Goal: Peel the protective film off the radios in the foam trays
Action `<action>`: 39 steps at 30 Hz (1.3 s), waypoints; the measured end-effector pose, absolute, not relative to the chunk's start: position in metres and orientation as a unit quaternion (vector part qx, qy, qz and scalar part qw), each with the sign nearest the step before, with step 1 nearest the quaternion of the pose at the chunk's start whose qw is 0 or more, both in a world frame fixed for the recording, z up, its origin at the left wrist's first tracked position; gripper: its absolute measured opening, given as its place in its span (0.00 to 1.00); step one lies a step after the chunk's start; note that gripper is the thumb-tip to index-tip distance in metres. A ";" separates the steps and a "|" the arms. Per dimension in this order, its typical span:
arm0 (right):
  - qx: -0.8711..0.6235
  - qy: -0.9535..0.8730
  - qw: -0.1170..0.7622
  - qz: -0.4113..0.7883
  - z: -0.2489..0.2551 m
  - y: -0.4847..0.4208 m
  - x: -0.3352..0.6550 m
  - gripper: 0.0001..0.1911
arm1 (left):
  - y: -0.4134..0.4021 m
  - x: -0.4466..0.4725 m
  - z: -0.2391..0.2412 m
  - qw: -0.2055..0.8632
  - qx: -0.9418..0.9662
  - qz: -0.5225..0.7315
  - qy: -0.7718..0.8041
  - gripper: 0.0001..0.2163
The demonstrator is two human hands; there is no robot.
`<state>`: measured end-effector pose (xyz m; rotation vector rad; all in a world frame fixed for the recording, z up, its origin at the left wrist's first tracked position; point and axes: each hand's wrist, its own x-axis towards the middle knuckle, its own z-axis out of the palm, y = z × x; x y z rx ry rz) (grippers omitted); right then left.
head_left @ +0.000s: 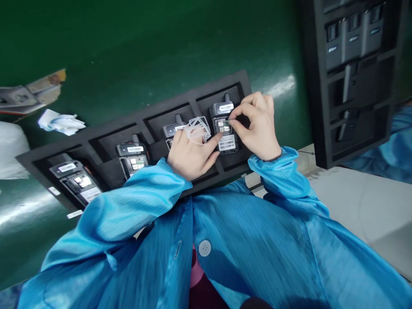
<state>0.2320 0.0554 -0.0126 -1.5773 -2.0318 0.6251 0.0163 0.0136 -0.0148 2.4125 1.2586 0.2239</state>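
Note:
A black foam tray (pixel 222 175) holds several two-way radios, their backs open with card slots and labels showing. Over the rightmost radio (pixel 228 144), my right hand (pixel 257 124) pinches thumb and forefinger together at the edge of the card slots; anything between the fingertips is too small to make out. My left hand (pixel 189 154) reaches its index finger to the slots' lower left edge. Its other fingers are curled, with a bunch of thin translucent plastic strips (pixel 198 130) sticking out from them. That hand partly covers a second radio (pixel 170 130).
Further left in the tray lie a third radio (pixel 132 156) and another radio (pixel 77 180). A second black tray (pixel 318 86) with dark devices stands at the right. On the green table (pixel 144 47), crumpled white plastic (pixel 61 122) and a torn carton piece (pixel 45 90) lie at left.

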 end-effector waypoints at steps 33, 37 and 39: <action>-0.522 -0.837 0.146 0.069 -0.018 0.010 0.260 0.15 | 0.008 0.018 -0.007 0.098 0.890 0.044 0.444 0.24; -0.526 -0.835 0.147 0.071 -0.013 0.008 0.257 0.17 | 0.011 0.022 -0.003 0.092 0.883 0.042 0.458 0.25; -0.531 -0.831 0.148 0.074 -0.009 0.009 0.254 0.19 | 0.015 0.026 0.001 0.096 0.874 0.030 0.475 0.26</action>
